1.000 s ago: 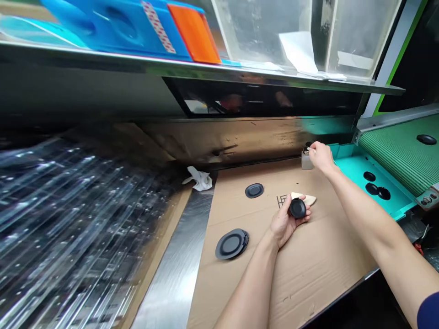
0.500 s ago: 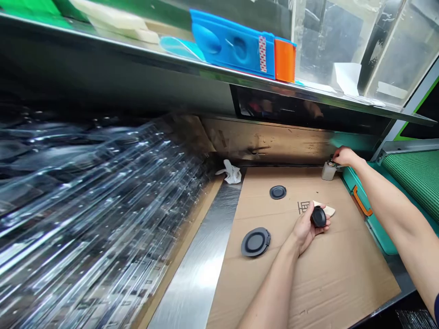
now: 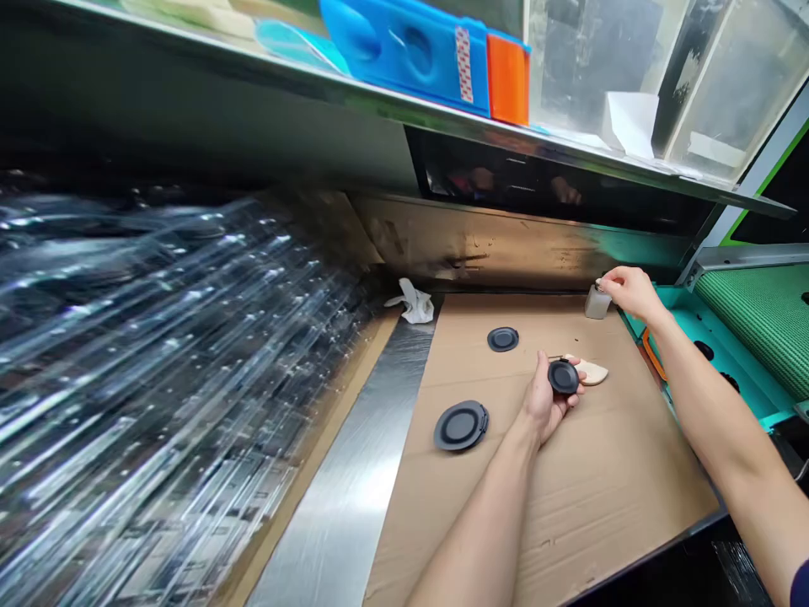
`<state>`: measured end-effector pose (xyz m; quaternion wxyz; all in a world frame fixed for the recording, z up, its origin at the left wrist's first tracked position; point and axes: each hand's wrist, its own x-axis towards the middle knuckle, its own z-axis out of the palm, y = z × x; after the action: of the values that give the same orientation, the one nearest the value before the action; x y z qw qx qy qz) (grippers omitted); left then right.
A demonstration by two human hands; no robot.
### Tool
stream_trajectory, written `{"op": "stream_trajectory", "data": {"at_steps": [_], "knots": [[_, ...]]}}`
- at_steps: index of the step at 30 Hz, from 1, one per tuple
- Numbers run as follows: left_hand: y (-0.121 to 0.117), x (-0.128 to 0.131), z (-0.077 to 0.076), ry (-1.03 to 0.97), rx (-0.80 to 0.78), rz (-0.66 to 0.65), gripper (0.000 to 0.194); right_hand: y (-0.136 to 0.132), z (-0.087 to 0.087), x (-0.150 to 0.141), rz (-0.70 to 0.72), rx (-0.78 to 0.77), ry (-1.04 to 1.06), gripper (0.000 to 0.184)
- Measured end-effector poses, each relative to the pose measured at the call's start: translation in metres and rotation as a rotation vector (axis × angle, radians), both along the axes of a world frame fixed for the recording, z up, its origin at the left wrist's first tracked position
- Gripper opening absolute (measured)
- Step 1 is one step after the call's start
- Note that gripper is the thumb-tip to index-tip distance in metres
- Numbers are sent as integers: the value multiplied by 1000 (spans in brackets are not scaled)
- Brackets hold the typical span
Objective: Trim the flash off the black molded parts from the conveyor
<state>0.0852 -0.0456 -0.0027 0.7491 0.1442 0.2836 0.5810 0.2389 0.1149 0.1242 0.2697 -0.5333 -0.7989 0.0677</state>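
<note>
My left hand (image 3: 544, 396) is closed around a small round black lid (image 3: 563, 377), its flat face turned up with a hinge-like tab at the rim. Beneath and beside those fingers, a cream half-round pad (image 3: 592, 372) lies on the cardboard sheet (image 3: 607, 497). Farther back, my right hand (image 3: 632, 291) pinches at the top of a small whitish bottle (image 3: 597, 303) standing upright; its fingertips hide what they grip. Two more black lids rest on the cardboard, a smaller one (image 3: 503, 339) behind and a larger one (image 3: 461, 425) nearer me.
Clear plastic trays (image 3: 190, 379) pile up on the left beside a bare metal strip (image 3: 341, 497). A crumpled white tissue (image 3: 415, 302) sits at the back. On the right are a teal bin (image 3: 686, 308) holding black pieces and a green belt (image 3: 752, 312). A shelf (image 3: 379, 97) overhangs the back.
The view has shifted, so more of the teal bin's inside shows. My right hand's fingers now come over the bottle's top from the right. My left hand still holds the lid, turned face up.
</note>
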Motion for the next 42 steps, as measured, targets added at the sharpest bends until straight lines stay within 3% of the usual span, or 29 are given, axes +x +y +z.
{"op": "stream_trajectory", "data": {"at_steps": [3,6,9,13,18,26,32,37,42], "knots": [[0,1,1,25,-14,33,62,-71,-30,-4,248,-35,172,29],[1,5,-1,86,-11,47,57,-121,-62,-4,305,-120,221,22],[2,11,-6,198,26,75,54,-135,-87,-1,321,-111,199,16],[1,18,-16,471,78,84,61,-124,-106,5,335,-77,105,13],[-3,20,-22,589,60,102,62,-124,-107,7,322,-79,-6,14],[-7,22,-7,542,14,106,52,-127,-103,2,396,-5,-165,20],[-7,23,-10,661,30,76,58,-130,-94,6,359,-62,-313,20],[-7,24,-10,676,38,66,58,-128,-93,7,405,-8,-308,19],[-7,24,-7,631,5,91,56,-127,-94,8,401,-57,-336,20]]}}
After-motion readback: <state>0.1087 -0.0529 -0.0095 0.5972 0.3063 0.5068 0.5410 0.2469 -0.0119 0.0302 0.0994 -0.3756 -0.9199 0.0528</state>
